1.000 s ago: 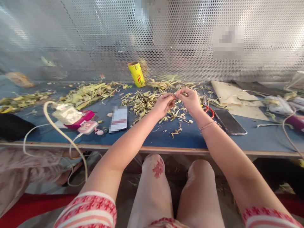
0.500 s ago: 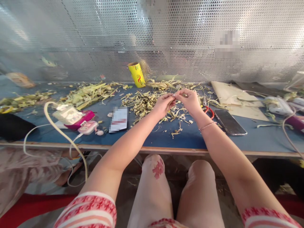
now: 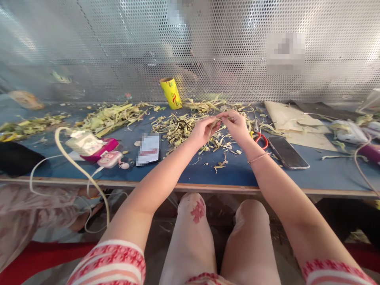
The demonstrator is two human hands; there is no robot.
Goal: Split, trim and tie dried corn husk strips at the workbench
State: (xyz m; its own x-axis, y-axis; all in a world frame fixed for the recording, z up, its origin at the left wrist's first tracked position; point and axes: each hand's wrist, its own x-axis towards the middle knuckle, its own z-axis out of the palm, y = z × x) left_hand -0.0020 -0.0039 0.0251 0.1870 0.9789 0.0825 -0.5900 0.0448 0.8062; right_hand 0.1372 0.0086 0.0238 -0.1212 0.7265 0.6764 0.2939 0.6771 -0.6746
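Above the pile of dried plant pieces [image 3: 175, 128], my left hand [image 3: 204, 130] and my right hand [image 3: 235, 123] meet, fingertips pinched together. Between them is a small strip of dried leaf [image 3: 214, 125], pale green-brown and mostly covered by the fingers, so its exact shape is hard to make out. Both hands are closed on it. Orange-handled pliers or cutters [image 3: 261, 140] lie just to the right of my right wrist, partly hidden behind it. Loose shreds [image 3: 221, 165] are scattered on the blue table [image 3: 204, 176] below my hands.
A phone with a lit screen [image 3: 148, 149] lies left, a dark phone [image 3: 288, 152] right. A yellow tube [image 3: 171, 94] stands at the perforated metal panel [image 3: 118, 51]. More leaf strips [image 3: 111, 118], a cabled power bank [image 3: 86, 144] and cardboard [image 3: 297, 122] lie around. Another person's patterned clothing [image 3: 32, 221] shows lower left.
My hands have shifted slightly and my fingers have turned inward; more of the leaf strip now shows between them. More of the orange-handled tool is visible. The other things have stayed put.
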